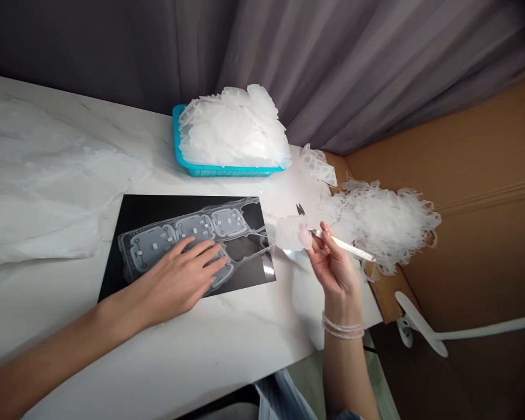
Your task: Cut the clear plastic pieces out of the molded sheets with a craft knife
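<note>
My left hand [192, 271] lies with fingers spread on a clear plastic sheet [192, 224] that has rounded panels joined by thin frames. Beneath this sheet is a black mat [135, 210]; at its right end the frames have open gaps. Raised just past the mat's right edge, my right hand [336, 262] grips a slim white pen-shaped tool [347, 245] with a metal tip. The same hand also pinches a frosted translucent plastic piece [291, 232] by its right edge. Two dark pointed tips [300, 209] show behind that piece; the rest of their tool is hidden.
A blue basket [231, 171] heaped with frosted pieces [234, 128] stands at the back. Right of it lie a pile of thin plastic offcuts [385, 224] and a cardboard wall [476, 157]. Crumpled translucent plastic [48, 181] covers the left. A white bracket [422, 324] juts in low right.
</note>
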Demonstrator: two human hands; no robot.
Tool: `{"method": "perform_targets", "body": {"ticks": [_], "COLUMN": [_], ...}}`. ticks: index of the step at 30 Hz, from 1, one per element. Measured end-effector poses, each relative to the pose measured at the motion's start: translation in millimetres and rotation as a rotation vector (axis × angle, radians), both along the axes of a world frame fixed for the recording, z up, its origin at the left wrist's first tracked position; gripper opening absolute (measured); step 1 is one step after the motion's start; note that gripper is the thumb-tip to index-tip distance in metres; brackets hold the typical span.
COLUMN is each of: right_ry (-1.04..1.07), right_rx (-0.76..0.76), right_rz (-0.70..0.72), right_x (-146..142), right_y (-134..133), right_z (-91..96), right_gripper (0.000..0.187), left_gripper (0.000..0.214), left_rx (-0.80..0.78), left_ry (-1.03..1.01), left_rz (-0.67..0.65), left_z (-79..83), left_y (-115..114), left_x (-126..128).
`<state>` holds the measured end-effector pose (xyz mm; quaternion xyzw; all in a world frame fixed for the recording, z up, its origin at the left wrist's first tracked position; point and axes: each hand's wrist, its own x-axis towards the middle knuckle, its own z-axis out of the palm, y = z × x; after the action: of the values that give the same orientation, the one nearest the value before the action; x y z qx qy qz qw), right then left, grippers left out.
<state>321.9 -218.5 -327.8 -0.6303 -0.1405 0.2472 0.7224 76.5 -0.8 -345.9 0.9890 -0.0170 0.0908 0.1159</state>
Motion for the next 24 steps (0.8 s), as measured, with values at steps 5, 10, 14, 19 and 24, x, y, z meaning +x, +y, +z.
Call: {"method": "perform_targets", "body": {"ticks": [5,10,14,19,24], "right_ry": [0.171,0.061,0.016,-0.235,-0.330], "right_rx": [0.121,0.082,0.033,-0.105,-0.363], "right_rz": [0.075,0.085,0.245,0.187,0.377], "right_x": [-19.7,-29.9,-54.9,-55.8,-43.3], "right_y": [26.8,33.1,46.8,59.6,64.5], "right_z": [22.3,29.5,38.1,38.1,15.4], "right_gripper": [0.013,0.012,0.023,0.026,0.035], "left_gripper": [0.029,0.032,0.041,0.037,0.031], "left_rx": [-0.456,-1.193,-2.033,-2.265,-2.081], "left_ry": [-0.026,0.087,0.175,0.267,0.204], "left_rz": [0.135,0.411,0.467,0.521,0.460], "left_z": [35.9,41.1,32.6,23.4,15.5], "left_y": [-14.8,-28.1,-19.2,-2.3,2.6], "left_x": [57.1,90.9,85.1,70.9,64.8]}}
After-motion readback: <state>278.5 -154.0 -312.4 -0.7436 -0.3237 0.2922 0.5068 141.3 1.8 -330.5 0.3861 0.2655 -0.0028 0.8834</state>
